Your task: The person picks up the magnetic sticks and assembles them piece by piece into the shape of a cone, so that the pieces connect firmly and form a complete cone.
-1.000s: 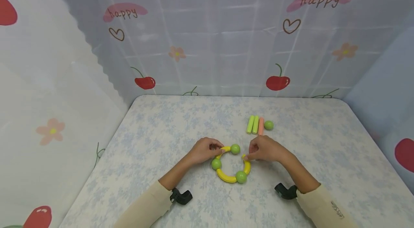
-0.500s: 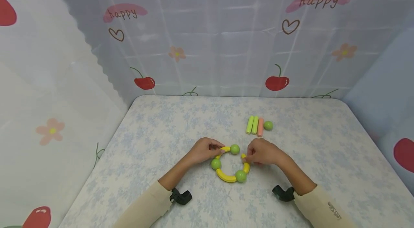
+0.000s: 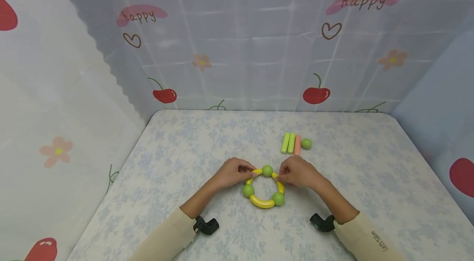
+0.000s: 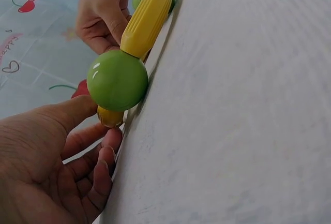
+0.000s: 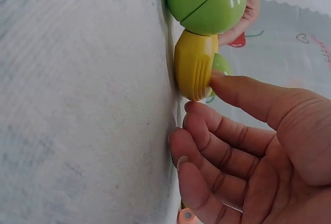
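Left grip (image 3: 234,172), right grip (image 3: 299,172), pinching yellow and green ring (image 3: 262,202)

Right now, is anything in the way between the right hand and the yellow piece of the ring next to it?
No, nothing I can see. The right hand is touching that yellow piece. The coloured sticks and loose green ball lie farther back, not between them.

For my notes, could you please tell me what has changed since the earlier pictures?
The right hand moved left, bringing the right yellow piece up to the far green ball, so the gap between them now looks closed. Neither hand let go. The left hand, two lime sticks, pink stick and loose green ball stayed about where they were.
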Demonstrator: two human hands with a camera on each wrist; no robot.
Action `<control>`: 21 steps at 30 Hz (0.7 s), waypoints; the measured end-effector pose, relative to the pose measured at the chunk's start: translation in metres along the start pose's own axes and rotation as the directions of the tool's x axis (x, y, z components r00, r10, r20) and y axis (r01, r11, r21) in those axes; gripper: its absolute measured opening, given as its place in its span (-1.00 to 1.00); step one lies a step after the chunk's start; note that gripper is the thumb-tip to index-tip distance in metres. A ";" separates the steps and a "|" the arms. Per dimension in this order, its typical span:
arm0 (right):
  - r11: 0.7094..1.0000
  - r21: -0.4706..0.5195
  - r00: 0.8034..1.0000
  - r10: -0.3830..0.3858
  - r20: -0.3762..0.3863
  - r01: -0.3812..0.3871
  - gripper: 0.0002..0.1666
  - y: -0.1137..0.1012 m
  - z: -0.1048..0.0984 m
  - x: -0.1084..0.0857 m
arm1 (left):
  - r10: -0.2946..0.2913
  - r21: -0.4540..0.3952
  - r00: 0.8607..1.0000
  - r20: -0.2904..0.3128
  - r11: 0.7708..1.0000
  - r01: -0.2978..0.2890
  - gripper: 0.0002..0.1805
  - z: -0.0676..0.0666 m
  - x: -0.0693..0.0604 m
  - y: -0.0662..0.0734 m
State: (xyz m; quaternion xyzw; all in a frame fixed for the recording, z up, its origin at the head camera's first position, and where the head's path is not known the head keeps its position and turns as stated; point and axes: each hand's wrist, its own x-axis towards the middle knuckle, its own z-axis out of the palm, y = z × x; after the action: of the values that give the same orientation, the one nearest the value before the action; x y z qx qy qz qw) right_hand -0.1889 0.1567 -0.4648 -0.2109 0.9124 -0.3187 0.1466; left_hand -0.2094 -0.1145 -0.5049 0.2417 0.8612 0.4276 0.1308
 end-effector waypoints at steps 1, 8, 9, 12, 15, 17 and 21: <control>1.000 0.002 1.000 0.001 -0.001 -0.001 -0.72 0.000 0.000 0.000 | -0.005 -0.009 1.000 0.007 1.000 0.005 -0.75 0.000 0.000 -0.001; 1.000 0.008 1.000 0.000 0.025 0.000 -0.70 -0.001 0.001 0.000 | 0.005 -0.045 1.000 0.024 0.999 -0.004 -0.75 -0.001 0.002 -0.006; 1.000 0.006 1.000 0.003 0.024 -0.003 -0.70 -0.001 0.001 0.000 | 0.002 -0.037 1.000 0.022 0.999 -0.001 -0.76 -0.001 0.002 -0.006; 1.000 0.001 1.000 0.013 0.015 -0.013 -0.69 -0.001 0.001 0.000 | -0.009 -0.022 1.000 0.015 1.000 0.010 -0.78 -0.001 0.002 -0.005; 1.000 0.003 1.000 0.026 0.003 -0.026 -0.69 -0.001 0.003 0.001 | -0.015 -0.015 1.000 0.016 1.000 0.015 -0.80 -0.001 0.002 -0.004; 0.999 0.015 0.999 0.032 -0.003 -0.032 -0.70 -0.002 0.004 0.001 | -0.011 -0.016 1.000 0.013 1.000 0.012 -0.81 -0.001 0.002 -0.003; 0.999 0.028 0.999 0.033 -0.006 -0.033 -0.70 -0.002 0.004 0.001 | -0.009 -0.014 1.000 0.002 1.000 0.009 -0.80 -0.001 0.001 -0.003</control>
State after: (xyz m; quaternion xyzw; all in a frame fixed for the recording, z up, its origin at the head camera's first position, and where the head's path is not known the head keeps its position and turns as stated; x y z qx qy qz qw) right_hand -0.1877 0.1526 -0.4664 -0.1926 0.9117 -0.3296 0.1517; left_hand -0.2115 -0.1157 -0.5071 0.2372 0.8591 0.4328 0.1355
